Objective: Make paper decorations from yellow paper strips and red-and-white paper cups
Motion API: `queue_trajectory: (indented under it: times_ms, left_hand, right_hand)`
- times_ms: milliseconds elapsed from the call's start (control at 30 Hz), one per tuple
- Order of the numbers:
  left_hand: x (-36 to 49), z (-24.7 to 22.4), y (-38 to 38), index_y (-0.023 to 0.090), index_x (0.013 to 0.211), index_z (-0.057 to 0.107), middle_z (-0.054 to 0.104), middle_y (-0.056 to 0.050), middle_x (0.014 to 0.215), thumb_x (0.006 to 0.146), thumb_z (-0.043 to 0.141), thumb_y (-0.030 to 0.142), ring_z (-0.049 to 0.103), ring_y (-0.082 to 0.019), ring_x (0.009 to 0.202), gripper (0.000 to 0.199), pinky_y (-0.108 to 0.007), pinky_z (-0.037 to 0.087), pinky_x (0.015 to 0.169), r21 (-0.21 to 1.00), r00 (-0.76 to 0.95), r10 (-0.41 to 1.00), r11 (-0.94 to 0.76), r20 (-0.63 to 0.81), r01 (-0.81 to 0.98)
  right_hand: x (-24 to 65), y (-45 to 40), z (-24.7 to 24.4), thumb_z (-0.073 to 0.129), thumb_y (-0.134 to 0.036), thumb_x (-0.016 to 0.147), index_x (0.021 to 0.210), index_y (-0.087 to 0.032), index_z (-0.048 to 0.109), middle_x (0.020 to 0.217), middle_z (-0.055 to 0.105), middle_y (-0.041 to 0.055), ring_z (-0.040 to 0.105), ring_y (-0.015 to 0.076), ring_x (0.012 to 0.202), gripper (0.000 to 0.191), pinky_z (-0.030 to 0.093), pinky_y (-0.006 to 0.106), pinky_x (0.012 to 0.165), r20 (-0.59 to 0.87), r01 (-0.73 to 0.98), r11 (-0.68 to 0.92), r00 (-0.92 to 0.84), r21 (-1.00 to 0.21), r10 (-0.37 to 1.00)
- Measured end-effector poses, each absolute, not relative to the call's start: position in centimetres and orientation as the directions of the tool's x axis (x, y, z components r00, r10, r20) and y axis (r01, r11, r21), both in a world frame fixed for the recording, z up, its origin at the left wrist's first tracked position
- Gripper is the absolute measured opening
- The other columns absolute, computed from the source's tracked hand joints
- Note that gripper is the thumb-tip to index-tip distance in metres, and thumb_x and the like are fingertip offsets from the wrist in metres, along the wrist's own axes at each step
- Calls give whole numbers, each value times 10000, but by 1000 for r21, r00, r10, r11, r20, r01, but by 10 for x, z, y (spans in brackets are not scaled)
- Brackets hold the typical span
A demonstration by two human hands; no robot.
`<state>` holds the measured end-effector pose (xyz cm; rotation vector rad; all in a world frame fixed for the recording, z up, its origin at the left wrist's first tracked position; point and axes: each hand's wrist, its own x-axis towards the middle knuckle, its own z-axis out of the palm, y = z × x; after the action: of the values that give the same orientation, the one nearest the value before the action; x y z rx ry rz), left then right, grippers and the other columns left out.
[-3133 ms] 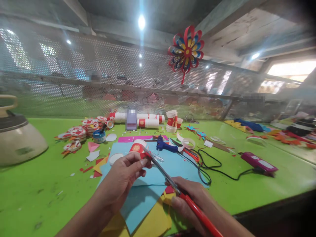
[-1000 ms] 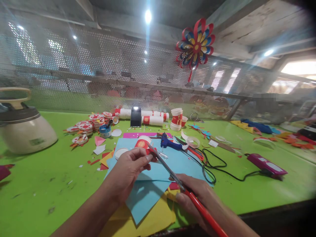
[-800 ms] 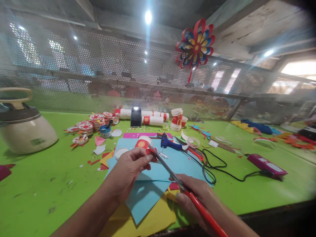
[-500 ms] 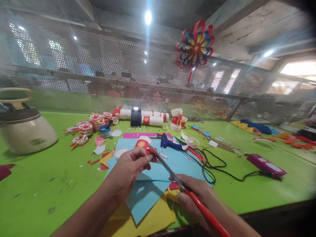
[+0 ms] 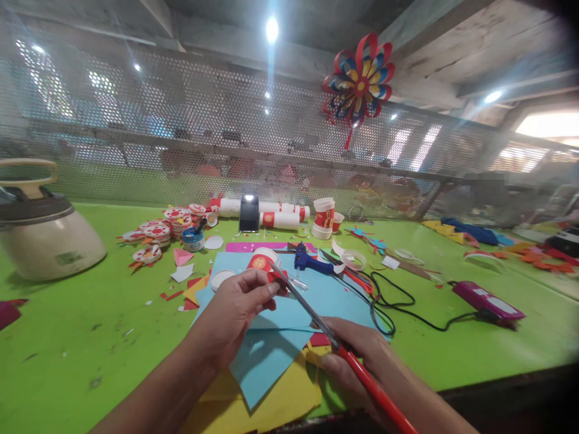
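Between the thumb and fingers of my left hand (image 5: 242, 307) is a small piece of red paper (image 5: 279, 281), mostly hidden by the fingertips. My right hand (image 5: 357, 355) grips scissors with red handles (image 5: 368, 383); their long metal blades (image 5: 304, 301) point up and left, with the tips at the red paper. Under both hands lie light blue paper sheets (image 5: 266, 364) on top of yellow paper (image 5: 284, 398). Just beyond my left hand, a red and white paper cup (image 5: 261, 260) lies on the blue paper beside a white disc (image 5: 222, 279).
A blue glue gun (image 5: 312, 261) and tape roll (image 5: 353, 260) lie beyond the scissors. Black cable runs right to a purple power strip (image 5: 488, 300). Stacked cups (image 5: 322, 218), paper figures (image 5: 156, 230) and a blue jar (image 5: 193, 240) stand farther back. A kettle (image 5: 49, 241) is left.
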<state>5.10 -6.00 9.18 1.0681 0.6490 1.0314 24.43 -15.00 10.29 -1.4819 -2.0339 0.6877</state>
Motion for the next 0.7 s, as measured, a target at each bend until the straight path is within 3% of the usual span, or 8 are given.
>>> queue_trajectory:
  times_ms: [700]
  left_hand:
    - [52, 94, -60, 150, 647, 625, 669, -37, 757, 717, 698, 203, 552, -140, 732, 115, -268, 390, 681, 915, 416, 908, 128, 48, -383]
  right_hand:
    - [244, -150, 101, 453, -479, 888, 854, -154, 593, 788, 616, 42, 523, 160, 700, 355, 403, 249, 621, 105, 704, 274, -274, -655, 956]
